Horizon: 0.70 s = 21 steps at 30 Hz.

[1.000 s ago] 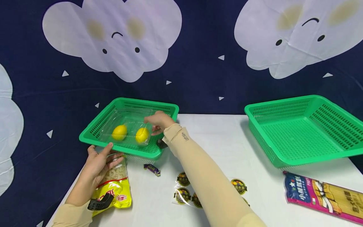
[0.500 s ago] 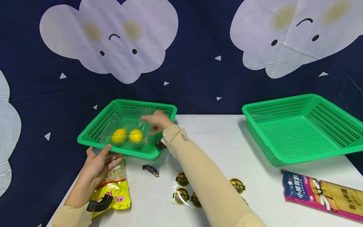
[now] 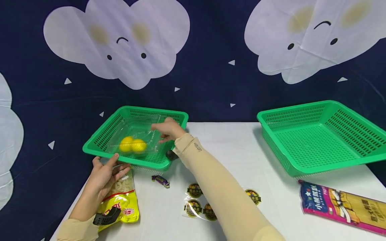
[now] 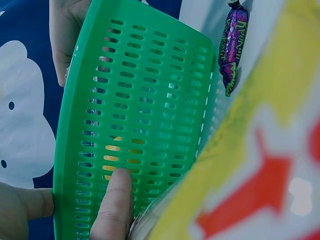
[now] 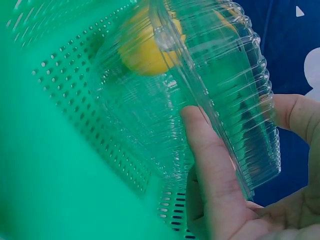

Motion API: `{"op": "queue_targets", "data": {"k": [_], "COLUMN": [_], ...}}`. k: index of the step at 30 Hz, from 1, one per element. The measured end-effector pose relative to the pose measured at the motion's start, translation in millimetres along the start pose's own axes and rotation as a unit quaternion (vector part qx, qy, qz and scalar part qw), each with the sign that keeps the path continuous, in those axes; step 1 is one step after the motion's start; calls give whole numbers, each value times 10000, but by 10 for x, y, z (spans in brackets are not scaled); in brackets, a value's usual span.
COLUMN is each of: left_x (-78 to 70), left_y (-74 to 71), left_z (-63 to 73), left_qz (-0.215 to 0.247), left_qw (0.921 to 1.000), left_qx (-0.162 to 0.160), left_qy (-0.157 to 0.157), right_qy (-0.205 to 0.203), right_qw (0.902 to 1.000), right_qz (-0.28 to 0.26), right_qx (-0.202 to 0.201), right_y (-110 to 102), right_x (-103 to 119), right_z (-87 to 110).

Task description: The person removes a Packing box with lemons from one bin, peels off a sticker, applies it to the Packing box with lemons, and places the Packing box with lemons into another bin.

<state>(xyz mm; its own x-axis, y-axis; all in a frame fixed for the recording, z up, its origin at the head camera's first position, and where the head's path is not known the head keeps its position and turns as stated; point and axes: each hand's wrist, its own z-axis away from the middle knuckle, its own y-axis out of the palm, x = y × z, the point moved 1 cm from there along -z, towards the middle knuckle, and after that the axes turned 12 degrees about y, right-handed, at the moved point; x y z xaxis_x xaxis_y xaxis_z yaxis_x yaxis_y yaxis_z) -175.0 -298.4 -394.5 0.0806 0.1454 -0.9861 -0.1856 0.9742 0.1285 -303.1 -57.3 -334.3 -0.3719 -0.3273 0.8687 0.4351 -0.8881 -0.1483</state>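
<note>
My right hand [image 3: 169, 130] pinches the right side of a clear plastic clamshell box [image 3: 141, 129] between thumb and fingers. The box is tilted inside the left green basket [image 3: 141, 163]. Two yellow lemons [image 3: 139, 146] lie together at its lower left, one partly behind the other. In the right wrist view, a thumb lies along the ribbed plastic near a lemon [image 5: 145, 47]. My left hand [image 3: 101, 177] holds the near rim of that basket, thumb over the edge. The left wrist view shows a finger [image 4: 114, 207] against the slotted outer wall.
Under my left hand lies a yellow snack bag [image 3: 129, 207], beside a purple wrapped candy [image 3: 161, 180]. A sheet of round stickers [image 3: 193, 208] lies partly beneath my right forearm. To the right are another green basket [image 3: 313, 140] and a pasta packet [image 3: 343, 207].
The right-hand lemon has rolled left inside the box, up against the other one. The box has tilted slightly, its right side higher. My left hand stays at the rim.
</note>
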Motion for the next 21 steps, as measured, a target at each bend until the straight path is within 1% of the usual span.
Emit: {"op": "queue_targets", "data": {"k": [3, 9, 14, 18, 21], "left_x": [4, 4, 3, 8, 14], "left_y": [-5, -5, 5, 11, 9], "left_z": [0, 6, -4, -19, -16], "left_qz": [12, -20, -38, -16, -10], "left_qw": [10000, 10000, 10000, 10000, 10000], "left_qx": [-1, 22, -26, -41, -31], "left_qy": [-4, 15, -29, -66, -26], "right_qy": [-31, -10, 8, -107, -206], "right_qw": [9999, 9999, 9997, 9990, 9986], "right_qz": [65, 92, 65, 90, 73], "right_qx": [74, 77, 246, 418, 482], "right_y": [-40, -158, -250, -328, -400], "right_x": [0, 31, 67, 92, 115], "right_z": [1, 20, 69, 117, 150]}}
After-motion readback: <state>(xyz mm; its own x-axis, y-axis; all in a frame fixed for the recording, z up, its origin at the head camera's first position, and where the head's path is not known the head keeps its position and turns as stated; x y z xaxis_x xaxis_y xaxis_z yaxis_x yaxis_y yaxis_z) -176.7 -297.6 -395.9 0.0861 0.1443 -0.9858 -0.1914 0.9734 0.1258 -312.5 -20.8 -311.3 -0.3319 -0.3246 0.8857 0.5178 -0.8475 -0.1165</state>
